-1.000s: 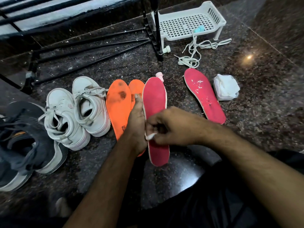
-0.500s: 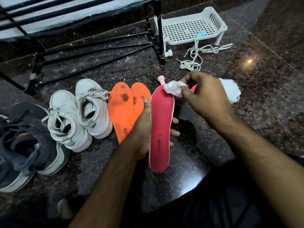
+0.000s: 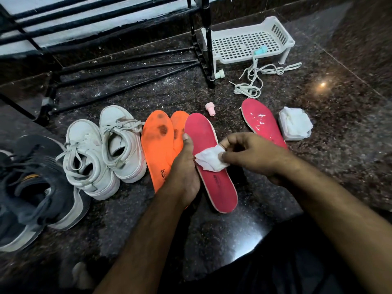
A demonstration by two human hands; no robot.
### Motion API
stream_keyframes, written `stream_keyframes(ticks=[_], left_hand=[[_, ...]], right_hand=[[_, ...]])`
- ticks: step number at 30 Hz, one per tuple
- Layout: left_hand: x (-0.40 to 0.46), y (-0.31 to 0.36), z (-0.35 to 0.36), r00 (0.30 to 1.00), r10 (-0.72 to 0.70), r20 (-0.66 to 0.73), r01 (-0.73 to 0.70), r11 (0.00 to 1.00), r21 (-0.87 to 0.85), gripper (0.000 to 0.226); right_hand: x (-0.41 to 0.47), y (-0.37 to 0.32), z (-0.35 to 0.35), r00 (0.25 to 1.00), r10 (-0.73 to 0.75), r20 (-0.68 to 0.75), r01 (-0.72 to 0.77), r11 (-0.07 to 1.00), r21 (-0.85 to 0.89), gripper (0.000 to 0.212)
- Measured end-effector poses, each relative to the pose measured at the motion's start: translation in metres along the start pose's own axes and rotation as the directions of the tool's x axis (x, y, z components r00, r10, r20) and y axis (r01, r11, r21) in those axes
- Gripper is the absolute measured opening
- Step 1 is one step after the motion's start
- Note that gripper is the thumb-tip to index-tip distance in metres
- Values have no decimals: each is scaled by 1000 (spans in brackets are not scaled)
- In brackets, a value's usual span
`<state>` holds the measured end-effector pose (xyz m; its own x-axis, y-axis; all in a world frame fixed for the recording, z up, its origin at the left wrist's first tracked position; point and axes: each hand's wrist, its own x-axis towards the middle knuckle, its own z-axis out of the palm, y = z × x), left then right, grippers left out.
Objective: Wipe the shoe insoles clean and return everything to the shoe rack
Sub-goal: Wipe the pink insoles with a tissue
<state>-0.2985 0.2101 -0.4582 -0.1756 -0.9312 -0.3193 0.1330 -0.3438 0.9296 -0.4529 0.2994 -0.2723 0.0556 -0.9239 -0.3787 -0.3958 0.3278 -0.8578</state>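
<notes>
We sit on the dark speckled granite floor (image 3: 318, 158) before the black metal-tube shoe rack (image 3: 118, 66), with the white lace-up sneakers (image 3: 101, 149) and the stained orange foam insoles (image 3: 157, 149) lying near it. In front of us, tilted up off the floor, is the long pink foam insole (image 3: 209, 160), its twin (image 3: 262, 122) flat on the floor well apart to the right. We judge the held insole light, thin and bendy, so it is best gripped along its edge at mid-length, where it will flex least. Our left hand (image 3: 184, 172) does so, thumb on the top face, fingers hidden beneath. Our right hand (image 3: 252, 155) pinches the small crumpled white wipe (image 3: 209, 160) between thumb and fingertips, pressing it on the insole's middle.
</notes>
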Motion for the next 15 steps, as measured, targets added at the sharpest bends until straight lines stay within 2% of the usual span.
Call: stream_keyframes(ticks=[1,2,3,4,5,6,7,8,9,10,12,15], left_hand=[[5,-10,-5,997,73,-38,-76,992,-98,76],[1,1,-10,989,111,-93,-122,984,-128,51],[-15,41,-3,973,81,-215,-137,956,-258,17],[-46,93,12,988,6,-154,-71,907,-415,18],[-68,107,26,999,11,-39,-31,836,-548,29],[-112,128,54,997,57,55,-13,803,-595,32],[-124,140,52,993,30,116,45,805,-592,39],[-113,134,44,986,4,166,88,835,-542,53],[-115,137,42,965,-20,260,165,819,-550,67],[-105,127,34,961,-49,273,187,840,-509,73],[-106,129,37,949,0,314,164,853,-495,71],[-107,120,38,945,-84,317,233,851,-470,73]], right_hand=[[0,3,1,1000,6,-12,-7,1000,-14,6],[0,4,1,1000,19,-13,-19,1000,-8,5],[-1,6,2,999,42,-4,-42,999,9,6],[-1,6,2,997,72,10,-72,997,22,7],[-1,7,2,994,104,24,-105,994,25,8],[0,7,2,991,126,35,-127,992,16,9],[1,7,2,990,134,36,-134,991,1,9],[3,8,1,991,132,29,-132,991,-14,8],[5,8,0,992,128,18,-128,992,-23,7],[7,9,-1,992,127,9,-127,992,-24,4],[9,12,-3,992,127,3,-127,992,-23,6],[14,18,-4,992,125,-37,-127,990,-58,9]])
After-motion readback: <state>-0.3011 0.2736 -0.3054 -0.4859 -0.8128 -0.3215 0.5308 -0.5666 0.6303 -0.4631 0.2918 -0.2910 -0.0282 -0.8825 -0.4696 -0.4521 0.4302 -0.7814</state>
